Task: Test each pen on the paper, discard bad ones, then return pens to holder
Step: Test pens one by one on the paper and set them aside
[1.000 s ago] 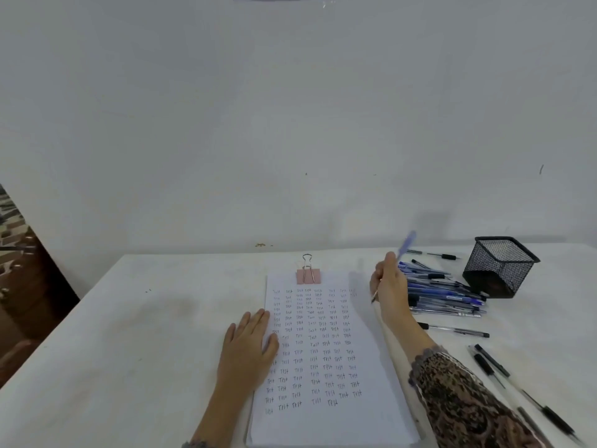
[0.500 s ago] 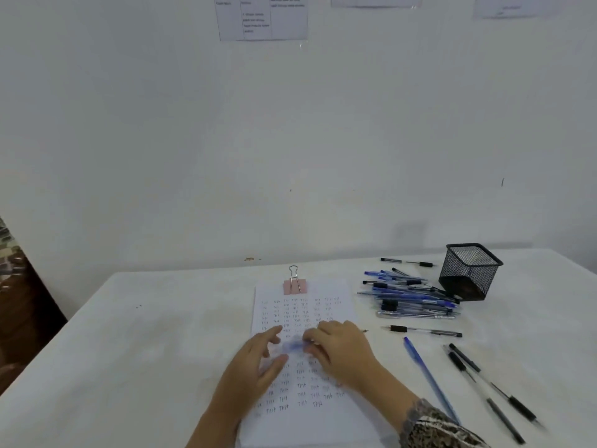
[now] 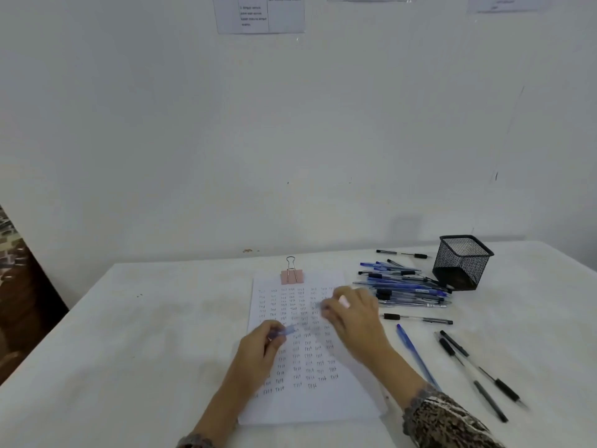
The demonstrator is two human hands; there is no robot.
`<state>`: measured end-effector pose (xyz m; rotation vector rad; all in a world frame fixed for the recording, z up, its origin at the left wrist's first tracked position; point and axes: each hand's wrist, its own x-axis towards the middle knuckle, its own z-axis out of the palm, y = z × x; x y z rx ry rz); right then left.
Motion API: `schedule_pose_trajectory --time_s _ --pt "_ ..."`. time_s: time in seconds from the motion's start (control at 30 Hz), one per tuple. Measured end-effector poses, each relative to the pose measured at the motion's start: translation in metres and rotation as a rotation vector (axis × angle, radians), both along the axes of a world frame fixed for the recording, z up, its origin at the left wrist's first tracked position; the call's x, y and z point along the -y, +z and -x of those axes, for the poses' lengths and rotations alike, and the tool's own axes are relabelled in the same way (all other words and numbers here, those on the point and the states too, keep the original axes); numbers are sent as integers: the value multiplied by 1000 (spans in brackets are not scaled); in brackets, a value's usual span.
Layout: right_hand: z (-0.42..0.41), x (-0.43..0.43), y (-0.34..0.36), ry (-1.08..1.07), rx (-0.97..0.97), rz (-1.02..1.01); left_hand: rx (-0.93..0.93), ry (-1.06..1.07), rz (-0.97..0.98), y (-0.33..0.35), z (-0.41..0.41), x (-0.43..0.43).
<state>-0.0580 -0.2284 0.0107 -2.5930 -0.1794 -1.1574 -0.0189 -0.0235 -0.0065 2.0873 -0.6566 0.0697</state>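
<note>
A sheet of paper [image 3: 310,399] covered with rows of small written words lies in front of me, held at its top by a pink binder clip [image 3: 292,275]. My left hand [image 3: 258,354] pinches a small translucent blue pen cap [image 3: 284,331] over the paper. My right hand [image 3: 353,318] is curled over the paper's upper right and grips a blue pen [image 3: 319,306], which is blurred and mostly hidden by the fingers. The black mesh pen holder [image 3: 462,261] stands at the back right. A pile of blue pens [image 3: 407,287] lies beside it.
A single blue pen [image 3: 415,354] lies right of the paper by my right forearm. Several black pens [image 3: 475,373] lie further right, one black pen [image 3: 418,318] below the pile and another [image 3: 402,253] behind it. The wall rises just behind the table.
My right hand brought a blue pen from near the pile down over the paper. Both hands met on it, then drew apart, the left one now holding the cap.
</note>
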Motion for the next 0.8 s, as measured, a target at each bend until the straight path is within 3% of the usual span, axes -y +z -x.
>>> schedule_pose_trajectory --time_s 0.1,0.17,0.27,0.5,0.63,0.8 --pt "13 -11 15 232 -33 -1036 -87 4 22 -2 2 1" --pt "17 -18 15 283 -68 -1373 -87 9 -3 -4 3 1" --pt "18 -29 8 295 -100 -1481 -63 17 -39 -1 5 1" --pt "20 -37 9 270 -51 -1497 -65 27 -43 1 8 0" --pt "20 -43 4 319 -179 -1427 -37 -10 -58 2 8 1" --pt "21 -65 -2 379 -276 -1534 38 16 6 -3 2 -4"
